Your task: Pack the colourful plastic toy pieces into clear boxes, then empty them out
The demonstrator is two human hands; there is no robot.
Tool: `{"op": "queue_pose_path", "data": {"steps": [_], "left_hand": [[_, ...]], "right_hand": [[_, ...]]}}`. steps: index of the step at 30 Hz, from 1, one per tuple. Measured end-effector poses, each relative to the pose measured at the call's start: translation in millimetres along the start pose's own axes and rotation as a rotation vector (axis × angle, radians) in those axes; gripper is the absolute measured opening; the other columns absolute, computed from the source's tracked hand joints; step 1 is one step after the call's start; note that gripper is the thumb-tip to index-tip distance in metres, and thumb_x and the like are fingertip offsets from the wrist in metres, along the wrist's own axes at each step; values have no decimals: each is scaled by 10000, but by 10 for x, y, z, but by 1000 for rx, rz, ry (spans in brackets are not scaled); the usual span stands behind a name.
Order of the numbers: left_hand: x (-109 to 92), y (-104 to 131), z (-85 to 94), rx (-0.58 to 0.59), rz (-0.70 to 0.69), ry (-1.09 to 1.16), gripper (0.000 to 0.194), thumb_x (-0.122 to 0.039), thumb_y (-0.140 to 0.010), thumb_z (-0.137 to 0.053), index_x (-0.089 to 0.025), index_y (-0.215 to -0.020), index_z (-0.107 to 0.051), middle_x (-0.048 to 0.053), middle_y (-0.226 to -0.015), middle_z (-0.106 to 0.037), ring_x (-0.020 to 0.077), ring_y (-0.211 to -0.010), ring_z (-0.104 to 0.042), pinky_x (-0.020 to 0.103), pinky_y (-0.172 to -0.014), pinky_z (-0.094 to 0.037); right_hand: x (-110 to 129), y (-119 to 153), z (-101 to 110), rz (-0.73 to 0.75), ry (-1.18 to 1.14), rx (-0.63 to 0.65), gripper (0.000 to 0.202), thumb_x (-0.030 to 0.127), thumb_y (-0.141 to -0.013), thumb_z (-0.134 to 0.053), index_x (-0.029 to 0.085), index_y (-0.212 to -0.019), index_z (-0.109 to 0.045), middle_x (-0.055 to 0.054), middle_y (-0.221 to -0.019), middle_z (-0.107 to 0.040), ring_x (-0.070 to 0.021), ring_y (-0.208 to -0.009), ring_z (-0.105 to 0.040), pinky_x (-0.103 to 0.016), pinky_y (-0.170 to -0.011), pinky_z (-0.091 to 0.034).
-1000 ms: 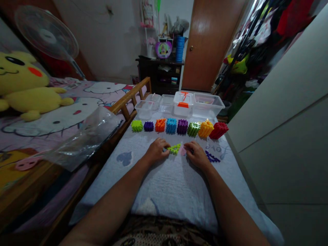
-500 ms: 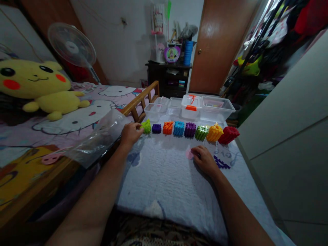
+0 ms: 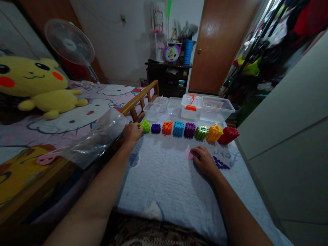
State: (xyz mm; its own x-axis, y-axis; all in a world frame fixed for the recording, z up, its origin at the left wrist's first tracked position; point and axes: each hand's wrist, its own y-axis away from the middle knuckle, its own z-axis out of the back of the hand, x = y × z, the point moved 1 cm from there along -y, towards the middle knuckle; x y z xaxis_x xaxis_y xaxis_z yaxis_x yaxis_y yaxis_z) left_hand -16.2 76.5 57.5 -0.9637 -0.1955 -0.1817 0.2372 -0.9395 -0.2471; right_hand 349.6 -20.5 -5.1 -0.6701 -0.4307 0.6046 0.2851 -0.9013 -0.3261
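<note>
Eight stacks of notched plastic building pieces stand in a row across the cloth. At the row's left end, my left hand [image 3: 132, 132] has its fingers closed at the side of the lime green stack [image 3: 145, 126]. To the right follow a small dark purple stack [image 3: 155, 128], an orange one [image 3: 167, 127], a light blue one [image 3: 178, 128], a purple one [image 3: 189, 130], a green one [image 3: 201, 133], a yellow one [image 3: 214, 133] and a red one [image 3: 228, 135]. My right hand [image 3: 204, 160] rests on the cloth, fingers curled over something small and dark, mostly hidden. Loose dark purple pieces [image 3: 220, 163] lie beside it.
Clear plastic boxes [image 3: 217, 108] stand behind the row, one lidded box [image 3: 191, 106] with orange clips. A wooden bed rail [image 3: 142, 99] and a clear plastic bag [image 3: 99, 136] border the left. A white cabinet [image 3: 289, 136] rises on the right.
The lime green stack looks slightly turned at my left fingertips. My right hand stays almost where it was. The whole view has shifted a little.
</note>
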Motion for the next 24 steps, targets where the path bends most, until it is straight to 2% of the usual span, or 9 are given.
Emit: {"op": "queue_pose_path", "data": {"steps": [5, 10, 15, 19, 21, 24], "left_hand": [[37, -4, -38, -8, 0, 4, 359, -334, -866, -537, -176, -1085, -775, 110, -1053, -769, 278, -991, -685, 326, -828, -483], [63, 21, 12, -21, 5, 8, 347, -340, -868, -552, -178, -1091, -762, 114, -1021, -758, 280, -989, -665, 342, -853, -473], [20, 146, 101, -143, -92, -17, 358, -376, -870, -566, -165, -1108, -731, 150, -1059, -723, 312, -1025, -625, 402, -927, -445], [-243, 440, 123, -153, -251, 71, 338, -355, -883, -575, -171, -1132, -711, 134, -1098, -710, 314, -1060, -602, 429, -964, -434], [-447, 635, 111, -95, -371, 144, 305, -336, -880, -593, -177, -1110, -715, 113, -1047, -716, 302, -1025, -607, 432, -953, -442], [-754, 923, 72, 32, -520, 251, 259, -287, -864, -625, -177, -1078, -720, 98, -999, -717, 286, -994, -611, 423, -925, -458]], "right_hand": [[-2, -1, 0, -4, 3, -9, 264, 84, -810, -532, 188, -995, -688, -77, -948, -630, -223, -930, -581, -371, -883, -465], [67, 5, 28, 1, -4, -10, 224, 112, -844, -532, 177, -994, -685, -82, -953, -635, -212, -920, -590, -352, -870, -469], [29, 31, 280, -60, 108, -89, 221, 130, -841, -522, 184, -983, -684, -84, -957, -639, -222, -923, -586, -355, -858, -463], [-235, 162, 581, -225, 324, -188, 88, 231, -803, -612, 192, -846, -677, -94, -885, -626, -244, -861, -565, -369, -811, -438], [-378, 258, 667, -323, 403, -162, 85, 282, -751, -684, 203, -770, -657, -68, -782, -602, -219, -763, -542, -332, -723, -410], [-486, 361, 696, -369, 445, -98, 93, 221, -687, -710, 215, -694, -617, -34, -685, -570, -177, -666, -497, -291, -620, -336]]}}
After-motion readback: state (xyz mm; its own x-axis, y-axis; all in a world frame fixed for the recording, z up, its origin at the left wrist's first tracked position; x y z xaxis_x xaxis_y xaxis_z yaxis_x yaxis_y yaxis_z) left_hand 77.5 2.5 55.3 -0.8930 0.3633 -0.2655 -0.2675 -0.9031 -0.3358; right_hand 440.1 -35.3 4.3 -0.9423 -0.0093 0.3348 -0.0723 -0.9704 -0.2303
